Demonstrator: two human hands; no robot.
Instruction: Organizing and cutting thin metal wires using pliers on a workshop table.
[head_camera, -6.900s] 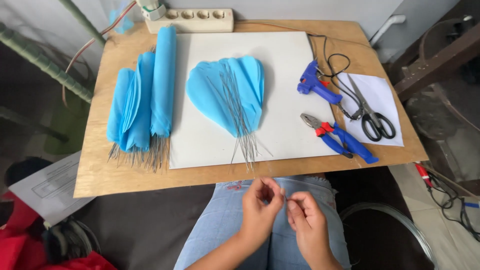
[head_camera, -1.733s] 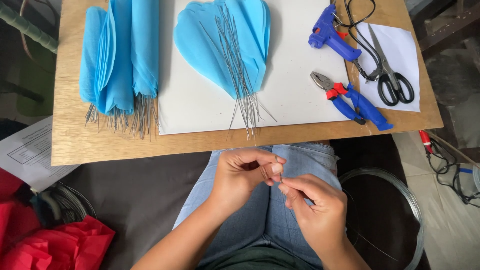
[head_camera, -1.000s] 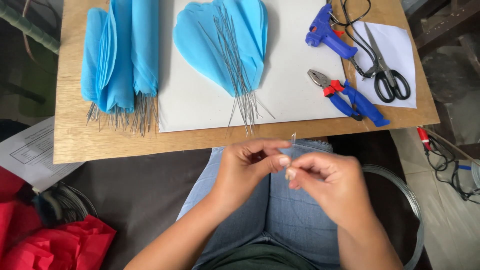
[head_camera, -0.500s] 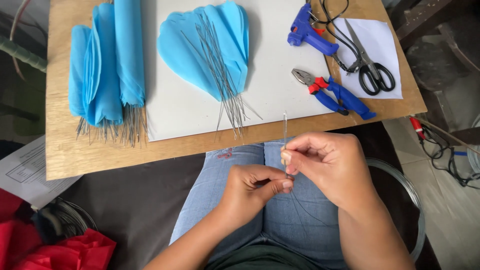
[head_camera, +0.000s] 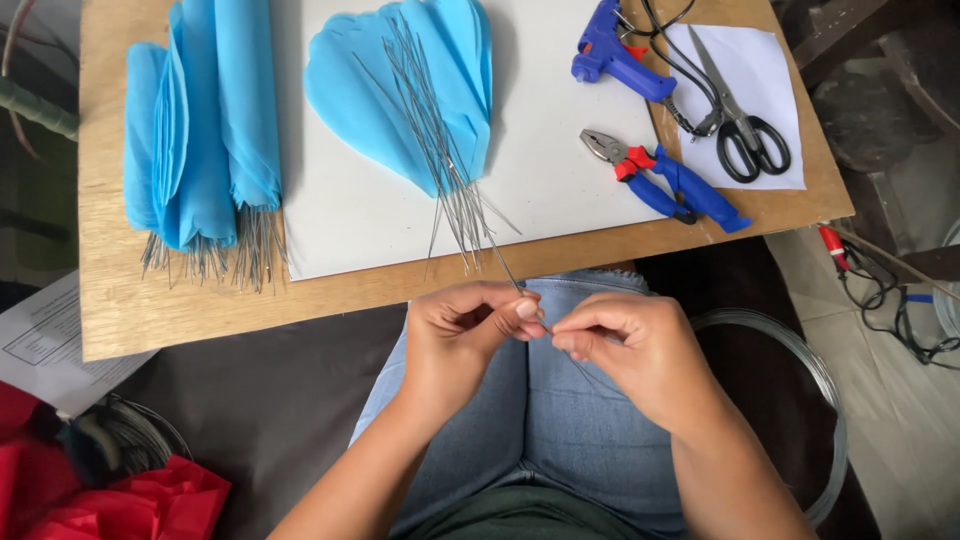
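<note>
Wooden worktable (head_camera: 200, 320) fills the upper frame, with finished blue paper petals (head_camera: 200, 130) upper left. At centre, left hand (head_camera: 465, 340) and right hand (head_camera: 630, 350) pinch a thin wire (head_camera: 515, 283), fingers together; loose wires (head_camera: 440, 150) apparently remain.

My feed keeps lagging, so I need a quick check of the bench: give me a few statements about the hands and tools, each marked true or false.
1. Both hands, left hand and right hand, pinch a thin wire over the lap. True.
2. The pliers are held in the right hand. False: they lie on the wooden board.
3. The scissors lie on a white sheet. True.
4. The glue gun is red. False: it is blue.
</note>
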